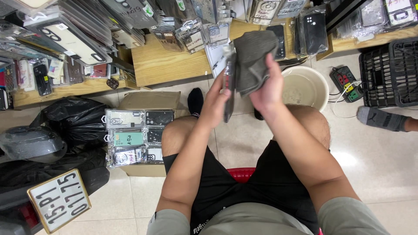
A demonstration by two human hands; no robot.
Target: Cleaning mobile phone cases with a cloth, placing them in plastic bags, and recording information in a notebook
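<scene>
While the left hand [214, 104] pinches a thin packaged phone case [228, 89] edge-on above the cream basin [311, 93], the right hand [265, 85] presses a grey cloth [252, 61] on it. Case likely light, stiff, slippery in its wrap: grip by the edges. Cloth soft, fingers bunched round it.

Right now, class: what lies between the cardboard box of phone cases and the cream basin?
In the head view, between the cardboard box and basin: the person's black-socked foot, bare floor tile and their knees.

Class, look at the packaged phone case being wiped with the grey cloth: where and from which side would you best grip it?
Grip the packaged phone case by its long thin edges near the lower half, coming from the left, as the left hand does. It stands upright and edge-on, and the right hand with the grey cloth covers its upper right.
</scene>
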